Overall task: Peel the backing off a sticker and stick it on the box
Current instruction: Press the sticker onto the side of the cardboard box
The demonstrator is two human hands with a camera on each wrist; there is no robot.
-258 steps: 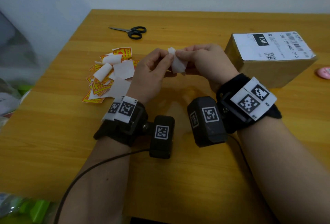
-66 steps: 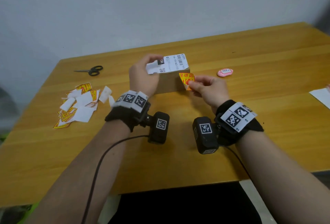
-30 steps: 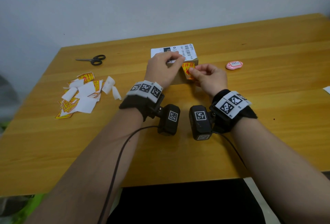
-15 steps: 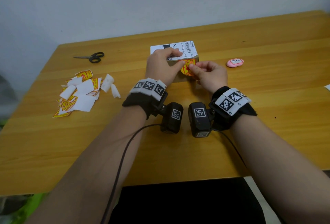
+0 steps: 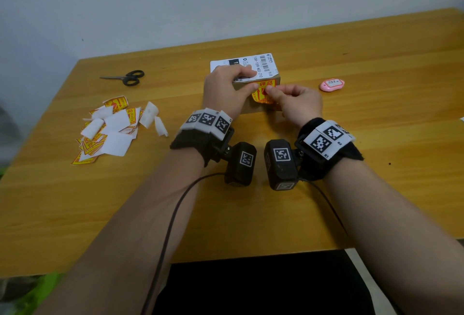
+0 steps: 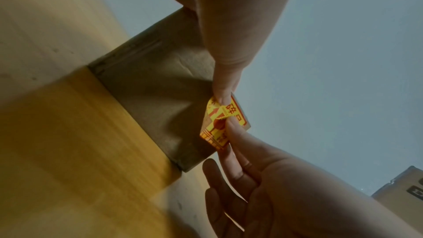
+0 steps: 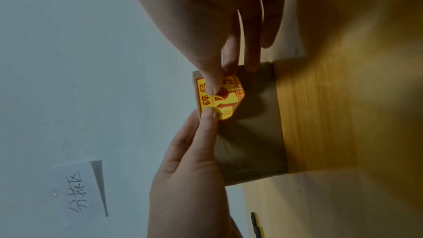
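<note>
A brown cardboard box (image 5: 272, 74) with a white shipping label on top stands on the table. A yellow-and-red sticker (image 5: 262, 92) lies against its near side face, up by the top edge, creased and partly lifted. My left hand (image 5: 248, 80) grips the box's top edge, fingers on the label, and its thumb (image 7: 207, 117) presses the sticker's left corner down. My right hand (image 5: 272, 93) pinches the sticker's right part between thumb (image 7: 211, 82) and fingers. In the left wrist view the sticker (image 6: 219, 129) bulges between both thumbs.
Left of the box lie black scissors (image 5: 125, 78) and a pile of white backings and spare stickers (image 5: 113, 128). A pink tag (image 5: 332, 85) sits to the right. The wooden table (image 5: 351, 189) ends just below my forearms. A paper note (image 7: 80, 189) hangs on the wall.
The peeled sticker came over to the box's near face in my right hand. My left hand moved from the box's left side onto its top edge, and its thumb came onto the sticker.
</note>
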